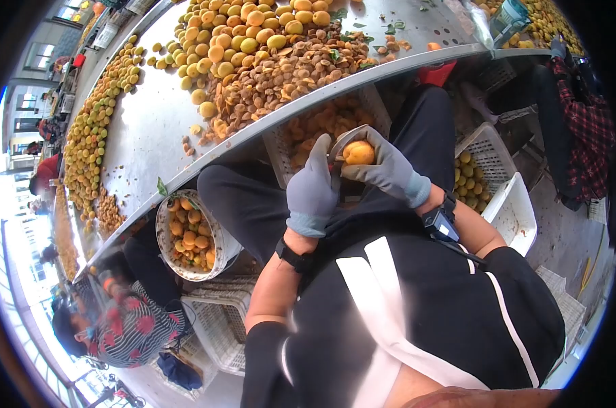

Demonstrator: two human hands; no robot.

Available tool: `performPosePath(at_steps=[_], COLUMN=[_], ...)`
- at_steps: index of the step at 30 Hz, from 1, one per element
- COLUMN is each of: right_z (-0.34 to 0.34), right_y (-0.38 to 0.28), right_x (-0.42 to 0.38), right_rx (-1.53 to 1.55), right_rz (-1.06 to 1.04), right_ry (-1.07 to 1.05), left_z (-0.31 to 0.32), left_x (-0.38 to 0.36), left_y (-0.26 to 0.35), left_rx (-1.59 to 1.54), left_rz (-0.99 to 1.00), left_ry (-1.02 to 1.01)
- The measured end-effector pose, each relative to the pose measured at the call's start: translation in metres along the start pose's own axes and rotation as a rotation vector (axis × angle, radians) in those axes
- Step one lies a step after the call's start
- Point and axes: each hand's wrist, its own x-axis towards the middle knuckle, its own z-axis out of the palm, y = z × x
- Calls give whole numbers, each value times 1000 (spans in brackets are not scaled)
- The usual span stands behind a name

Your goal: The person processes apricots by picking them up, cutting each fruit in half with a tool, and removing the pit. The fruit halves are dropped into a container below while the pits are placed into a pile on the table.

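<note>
My right hand (393,170), in a grey glove with a light blue cuff, is closed around a yellow-orange apricot (359,153). Close beside it, my left hand (312,188) is also gloved and curled, its thumb pointing up near the fruit. A small dark piece with a bit of red shows between the hands; its kind is too hidden to tell. Below both hands, between my knees, a crate (275,153) holds orange apricot pieces. On the metal table (145,129) ahead lie whole apricots (216,51) and a heap of brown apricot stones (280,81).
A white bucket (164,241) of apricots stands left of my knee. To the right are a crate (491,153) with greenish apricots and a white tub (515,217). The table edge (253,129) runs above my legs. Co-workers (128,319) sit on both sides.
</note>
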Motion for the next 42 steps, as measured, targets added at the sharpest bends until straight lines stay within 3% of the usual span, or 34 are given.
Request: performPosePath(at_steps=[14,18,23,25,27,28,29,30,32,34,35,36,38,39,41,42], right_z=[4,13,10,2,-10,-16,-21,-25,-32,-40,-44,-44,-43,-41,-40,-39], right_y=[-3,1,10,18,8,2,3,0,-9,-7,-2,-3,-10,-13,-13,-9], right_x=[-10,-8,-2,1,4,6,6,4,1,-1,-2,-1,-4,-5,-2,-1], right_rx=[58,-22,-71,-479,-400,-322,-75,-77,181,170,326,480,498,448,397,417], right_rz=[7,28,26,-161,-102,-40,96,98,216,154,123,88,66,58,49,18], right_ry=[-2,103,138,187,106,28,-11,-4,-63,-45,43,132,139,110,80,53], left_z=[1,6,9,9,7,9,11,10,0,-16,-28,-36,-30,-28,-23,-21], left_x=[1,3,4,6,8,9,12,15,26,36,34,37,35,30,20,17], left_y=[6,5,5,4,3,3,3,7,8,5,-3,17,17,15,10,9], left_rx=[66,75,-11,-59,-312,-316,-531,-745,-846,-1215,-1552,-1299,-1207,-1207,-809,-809], left_rz=[129,193,54,-26,-96,-97,-89,-81,-99,-258,-245,-386,-376,-379,-271,-272], left_ry=[23,50,-37,-111,-249,-251,-240,-228,-273,-284,-371,-173,-140,-143,-286,-287])
